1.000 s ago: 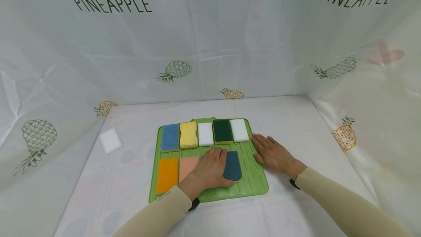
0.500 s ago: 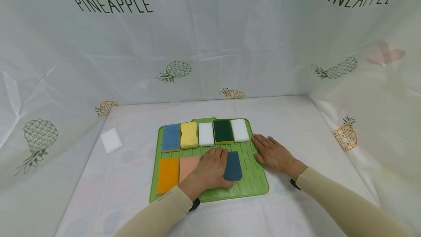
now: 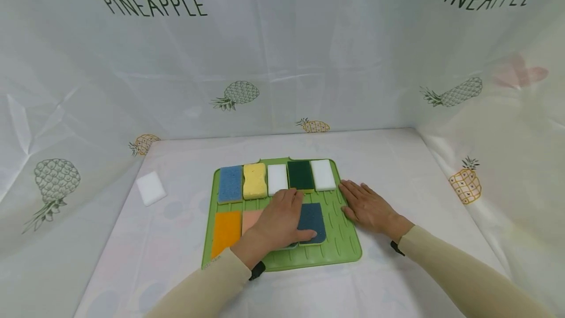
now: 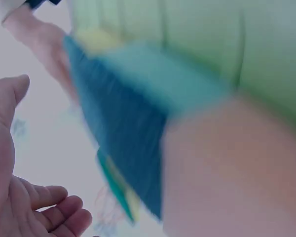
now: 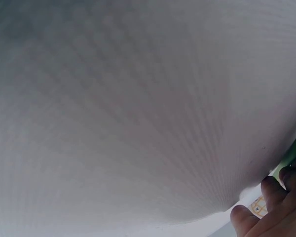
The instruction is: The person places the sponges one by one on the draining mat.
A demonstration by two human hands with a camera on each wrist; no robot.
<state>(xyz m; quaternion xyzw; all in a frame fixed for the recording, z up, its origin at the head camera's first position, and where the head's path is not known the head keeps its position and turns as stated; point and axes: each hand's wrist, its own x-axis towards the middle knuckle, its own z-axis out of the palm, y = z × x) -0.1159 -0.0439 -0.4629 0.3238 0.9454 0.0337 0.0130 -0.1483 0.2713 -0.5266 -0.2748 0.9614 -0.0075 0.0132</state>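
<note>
My left hand [image 3: 279, 221] hovers with relaxed fingers over the front row of sponges on a green ridged mat [image 3: 342, 232]. In the left wrist view its fingers hold nothing and stand apart from a blue-topped sponge [image 4: 121, 123] with a teal side. That sponge is mostly hidden under the hand in the head view. Beside it lie a dark blue sponge [image 3: 312, 225] on the right and a pink sponge [image 3: 250, 220] on the left, partly covered. My right hand [image 3: 370, 210] rests flat on the table, fingertips at the mat's right edge.
Along the mat's back row lie a blue sponge [image 3: 230, 184], a yellow sponge [image 3: 254, 181], two white sponges [image 3: 277, 179] and a dark green one [image 3: 300, 175]. An orange sponge [image 3: 227, 232] lies front left. Another white sponge [image 3: 151, 188] sits off the mat, far left.
My left hand has lifted off the sponge beneath it and shifted slightly forward, baring that sponge's front edge. The right hand stays at the mat's edge.
</note>
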